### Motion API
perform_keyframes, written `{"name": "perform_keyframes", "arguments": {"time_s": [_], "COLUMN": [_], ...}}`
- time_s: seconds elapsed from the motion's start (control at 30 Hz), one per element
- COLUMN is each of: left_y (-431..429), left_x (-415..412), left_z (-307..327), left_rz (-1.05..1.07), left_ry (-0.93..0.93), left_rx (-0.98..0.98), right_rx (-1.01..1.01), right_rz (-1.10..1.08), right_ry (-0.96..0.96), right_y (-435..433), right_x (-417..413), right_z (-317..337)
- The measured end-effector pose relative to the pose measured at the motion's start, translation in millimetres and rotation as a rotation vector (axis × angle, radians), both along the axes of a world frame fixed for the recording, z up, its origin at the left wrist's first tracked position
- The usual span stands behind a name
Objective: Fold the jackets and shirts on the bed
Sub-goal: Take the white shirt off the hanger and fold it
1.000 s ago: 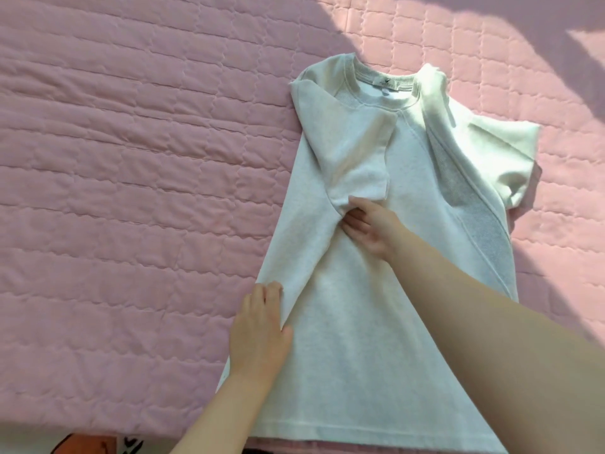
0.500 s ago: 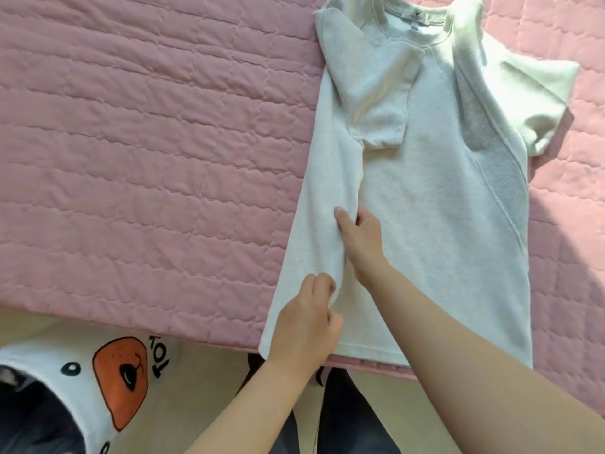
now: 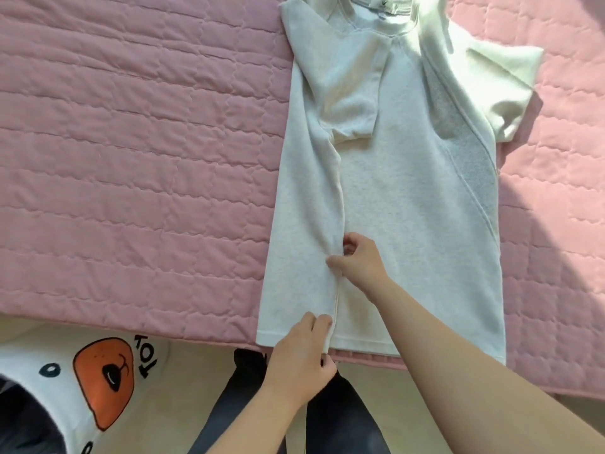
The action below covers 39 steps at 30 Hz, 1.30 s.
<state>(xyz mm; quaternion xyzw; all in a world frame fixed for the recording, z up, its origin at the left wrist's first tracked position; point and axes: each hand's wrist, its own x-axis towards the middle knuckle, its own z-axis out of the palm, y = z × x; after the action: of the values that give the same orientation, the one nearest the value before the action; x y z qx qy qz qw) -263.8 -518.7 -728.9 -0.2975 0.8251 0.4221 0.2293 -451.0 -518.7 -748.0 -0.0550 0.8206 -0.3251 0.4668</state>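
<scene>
A pale grey short-sleeved shirt (image 3: 402, 198) lies flat on the pink quilted bed (image 3: 131, 158), collar away from me, hem at the bed's near edge. Its left side and left sleeve are folded inward over the body; the right sleeve spreads out in sunlight. My right hand (image 3: 357, 260) pinches the edge of the folded flap a little above the hem. My left hand (image 3: 301, 358) holds the same flap edge at the hem, by the bed's edge.
A white garment with an orange printed figure (image 3: 101, 371) lies on the beige floor at the lower left. My dark-trousered legs (image 3: 288, 421) stand against the bed's edge. Sunlight falls on the bed's right part.
Both hands slid down the folded flap toward the hem. The view tilted downward, bringing more of the floor and my legs into sight.
</scene>
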Motion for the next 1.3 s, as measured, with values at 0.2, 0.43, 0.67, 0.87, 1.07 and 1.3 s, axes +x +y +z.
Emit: {"name": "perform_keyframes", "arguments": {"time_s": [0.2,0.43,0.67,0.87,1.07,1.3], "left_y": [-38.4,-143.1,-226.1,-292.3,-324.9,-323.9], "left_x": [-23.1,-99.1,-178.1,-233.6,-252.3,-255.3], "left_z": [12.5,-27.9,-49.5,-53.3,-62.7,-80.1], "left_rz": [0.117,0.279,0.100,-0.234,-0.175,-0.182], "left_ry": [-0.062,0.234,0.295,0.204,0.150,0.135], "left_rx": [0.052,-0.262,-0.301,-0.400,-0.331,-0.347], "right_rx": [0.025,-0.209,-0.343,-0.337,-0.157,-0.188], "right_rz": [-0.145,-0.501,-0.568,-0.425,-0.504,0.173], "right_ry": [-0.223,-0.272,-0.287,-0.165,0.552,1.051], "right_y": [-16.6,-82.2,-134.6,-187.3,-178.8,-211.9], "right_x": [-24.4,-109.2,-183.1,-244.0,-278.1,-269.8], "right_z": [1.1,-6.5,-4.0,-9.3,-22.4,-22.4]}}
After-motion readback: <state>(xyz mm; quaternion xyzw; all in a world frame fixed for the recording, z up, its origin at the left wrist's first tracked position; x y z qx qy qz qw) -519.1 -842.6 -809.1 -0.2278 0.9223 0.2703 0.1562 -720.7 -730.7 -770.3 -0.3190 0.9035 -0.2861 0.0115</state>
